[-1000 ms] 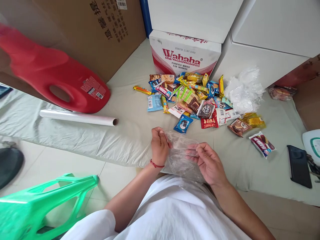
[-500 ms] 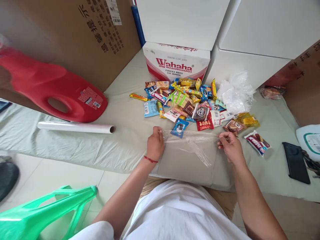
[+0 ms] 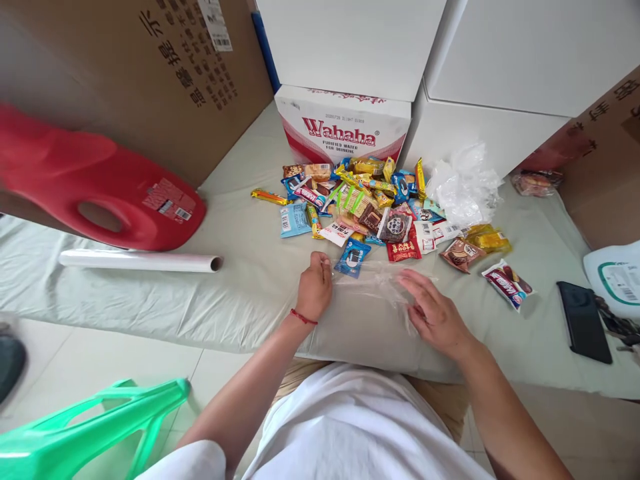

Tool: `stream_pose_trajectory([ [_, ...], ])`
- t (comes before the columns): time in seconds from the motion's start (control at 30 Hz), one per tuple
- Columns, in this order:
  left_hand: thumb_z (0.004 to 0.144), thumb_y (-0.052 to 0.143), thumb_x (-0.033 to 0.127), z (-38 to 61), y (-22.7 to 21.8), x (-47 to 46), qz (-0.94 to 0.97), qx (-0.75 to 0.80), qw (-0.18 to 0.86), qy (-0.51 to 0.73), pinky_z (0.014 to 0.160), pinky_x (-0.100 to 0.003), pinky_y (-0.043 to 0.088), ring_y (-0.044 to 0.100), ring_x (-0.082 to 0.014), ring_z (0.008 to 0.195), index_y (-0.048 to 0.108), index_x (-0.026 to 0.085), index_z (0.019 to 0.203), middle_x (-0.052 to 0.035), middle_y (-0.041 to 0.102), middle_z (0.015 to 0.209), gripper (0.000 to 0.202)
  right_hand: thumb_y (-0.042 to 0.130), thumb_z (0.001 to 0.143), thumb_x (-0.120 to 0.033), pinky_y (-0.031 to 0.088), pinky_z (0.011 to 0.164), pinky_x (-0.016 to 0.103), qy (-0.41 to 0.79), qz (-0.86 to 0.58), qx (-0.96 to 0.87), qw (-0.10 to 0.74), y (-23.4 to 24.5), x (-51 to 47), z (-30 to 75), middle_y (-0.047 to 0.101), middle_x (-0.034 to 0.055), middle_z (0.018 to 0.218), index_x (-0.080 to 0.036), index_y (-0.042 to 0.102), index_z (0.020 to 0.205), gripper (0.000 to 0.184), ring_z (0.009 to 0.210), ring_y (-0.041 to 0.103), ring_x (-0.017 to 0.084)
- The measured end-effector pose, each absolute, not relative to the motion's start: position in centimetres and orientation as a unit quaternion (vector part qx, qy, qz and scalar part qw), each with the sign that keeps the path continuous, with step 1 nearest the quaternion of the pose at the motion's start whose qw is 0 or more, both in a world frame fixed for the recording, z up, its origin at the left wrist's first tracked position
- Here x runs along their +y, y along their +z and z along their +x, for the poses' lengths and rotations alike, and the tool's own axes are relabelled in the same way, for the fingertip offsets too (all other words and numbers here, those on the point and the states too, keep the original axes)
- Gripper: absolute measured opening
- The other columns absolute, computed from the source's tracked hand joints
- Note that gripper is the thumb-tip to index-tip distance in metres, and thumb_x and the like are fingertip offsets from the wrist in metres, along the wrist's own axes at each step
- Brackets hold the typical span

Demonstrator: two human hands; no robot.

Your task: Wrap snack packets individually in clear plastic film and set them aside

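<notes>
A clear plastic bag stretches between my hands, just in front of a heap of wrapped snacks. My left hand, with a red string at the wrist, is closed in a pinch on the bag's left end. My right hand is at the bag's right side, its fingers apart and touching the thin film. Beyond the bag, near my left fingertips, lies a blue snack packet. A purple-and-white snack packet is to the right of my right hand.
Behind the snacks stands a Wahaha water carton, with crumpled clear plastic bags to its right. A red jug and a white roll lie at left. A black phone is at right. A green stool stands on the floor.
My right hand has left the bag's right end and moved left, its fingers opening against the film. The bag has slackened and bunched. My left hand keeps its pinch.
</notes>
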State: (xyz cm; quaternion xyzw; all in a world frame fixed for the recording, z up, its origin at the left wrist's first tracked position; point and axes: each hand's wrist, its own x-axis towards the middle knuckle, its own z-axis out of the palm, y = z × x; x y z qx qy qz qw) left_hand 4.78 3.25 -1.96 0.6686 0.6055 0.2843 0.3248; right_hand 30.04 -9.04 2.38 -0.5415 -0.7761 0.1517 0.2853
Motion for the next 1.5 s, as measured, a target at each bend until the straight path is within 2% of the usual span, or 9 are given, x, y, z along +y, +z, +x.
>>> stream_pose_trajectory([
  [0.1,0.098,0.042,0.036,5.2,-1.9,3.6,0.647,0.594,0.373,0.299,0.063,-0.029,0.040,0.057,-0.0194,0.063,0.044,0.024,0.098,0.0018,0.055,0.070,0.012,0.049,0.099,-0.013,0.061,0.087,0.037,0.155,-0.516,-0.802,0.258,0.9,-8.6,28.7,0.062,0.0121,0.140,-0.028,0.038,0.156,0.060,0.119,0.066,0.024],
  [0.2,0.089,0.059,0.046,5.3,-1.6,3.6,0.560,0.572,0.488,0.347,0.057,-0.026,0.042,0.057,-0.0135,0.060,0.043,0.023,0.110,0.0003,0.057,0.088,0.035,0.048,0.100,-0.014,0.061,0.074,0.032,0.150,-0.533,-0.798,0.240,-0.5,-8.1,27.2,0.071,0.0087,0.112,-0.025,0.057,0.139,0.042,0.095,0.071,0.021],
  [0.33,0.076,0.073,0.048,4.1,-0.9,1.7,0.436,0.595,0.497,0.457,0.063,-0.025,0.053,0.063,-0.0172,0.093,0.044,0.023,0.122,-0.0089,0.052,0.122,0.059,0.048,0.100,-0.012,0.058,0.070,0.029,0.154,-0.542,-0.777,0.282,-1.6,-7.8,25.5,0.070,0.0080,0.102,-0.022,0.069,0.118,0.029,0.085,0.070,0.018],
  [0.43,0.077,0.074,0.051,2.7,0.0,-1.5,0.403,0.655,0.430,0.473,0.059,-0.022,0.049,0.059,-0.0173,0.090,0.051,0.023,0.109,-0.0057,0.057,0.108,0.048,0.049,0.099,-0.012,0.057,0.070,0.029,0.166,-0.547,-0.758,0.314,-1.5,-7.8,24.6,0.069,0.0076,0.100,-0.022,0.069,0.116,0.028,0.084,0.069,0.018],
  [0.53,0.083,0.064,0.066,2.1,1.2,-4.6,0.400,0.627,0.572,0.347,0.051,-0.022,0.044,0.057,-0.0182,0.079,0.059,0.021,0.089,-0.0041,0.058,0.084,0.045,0.049,0.098,-0.011,0.057,0.070,0.030,0.171,-0.558,-0.751,0.307,-0.9,-7.9,23.6,0.068,0.0068,0.097,-0.022,0.070,0.112,0.027,0.081,0.068,0.018],
  [0.63,0.083,0.059,0.075,3.1,2.3,-5.7,0.382,0.569,0.682,0.255,0.062,-0.027,0.053,0.061,-0.0242,0.100,0.066,0.020,0.089,-0.0103,0.065,0.101,0.056,0.049,0.097,-0.009,0.056,0.069,0.031,0.160,-0.566,-0.760,0.277,-0.1,-8.2,22.3,0.067,0.0070,0.094,-0.021,0.071,0.106,0.026,0.079,0.066,0.019],
  [0.87,0.077,0.071,0.048,5.4,2.0,-2.4,0.269,0.591,0.696,0.307,0.059,-0.022,0.047,0.059,-0.0128,0.068,0.054,0.020,0.079,0.0002,0.059,0.073,0.033,0.050,0.099,-0.011,0.058,0.076,0.033,0.207,-0.542,-0.751,0.316,1.7,-9.2,21.2,0.068,0.0082,0.098,-0.021,0.067,0.118,0.028,0.086,0.067,0.021],
  [1.0,0.085,0.063,0.044,4.7,0.8,-1.7,0.261,0.588,0.687,0.338,0.043,-0.018,0.031,0.039,-0.0062,0.045,0.046,0.022,0.080,0.0074,0.044,0.062,0.028,0.051,0.101,-0.016,0.057,0.078,0.031,0.266,-0.555,-0.682,0.395,2.2,-10.2,23.1,0.068,0.0065,0.099,-0.025,0.069,0.114,0.024,0.088,0.068,0.018],
  [1.5,0.070,0.081,0.057,2.7,-0.7,2.6,0.414,0.512,0.699,0.280,0.038,-0.019,0.019,0.024,-0.0033,0.043,0.054,0.021,0.080,0.0096,0.037,0.061,0.046,0.068,0.093,-0.038,0.055,0.067,0.030,0.311,-0.638,-0.590,0.385,0.8,-14.3,35.4,0.069,0.0062,0.096,-0.032,0.082,0.100,0.017,0.078,0.067,0.018],
])
